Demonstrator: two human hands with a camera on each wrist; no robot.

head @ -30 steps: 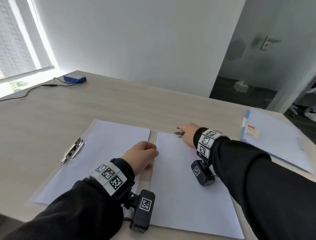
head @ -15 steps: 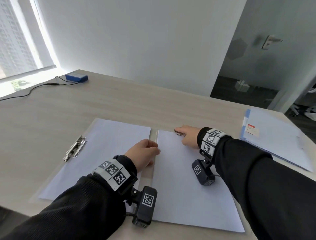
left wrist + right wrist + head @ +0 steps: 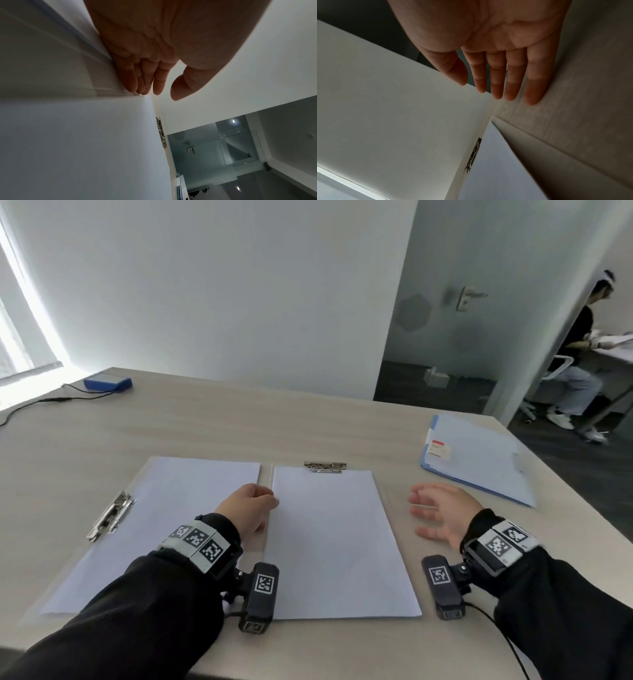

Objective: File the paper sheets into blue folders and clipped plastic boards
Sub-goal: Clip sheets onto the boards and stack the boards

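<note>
Two clear plastic boards lie side by side on the table. The left board's sheet [image 3: 164, 525] sits beside its metal clip [image 3: 111, 517], which is on the left edge. The right board's sheet [image 3: 339, 542] lies under the clip [image 3: 324, 466] at its top. My left hand [image 3: 250, 508] rests at the left edge of the right sheet, its fingers [image 3: 133, 81] loosely bent against the paper edge and the thumb apart. My right hand [image 3: 442, 511] hovers open over bare table just right of the board, its fingers [image 3: 496, 81] spread and holding nothing. A blue folder [image 3: 476, 457] lies at the far right.
A blue box [image 3: 108, 382] with a black cable sits at the table's far left corner. A white wall stands behind the table. Through the glass partition at right a person sits on a chair [image 3: 575, 371]. The table's right edge runs close past the folder.
My right hand has left the clip at the top of the right board and drawn back to the right, now open over the table. The left hand has stayed put.
</note>
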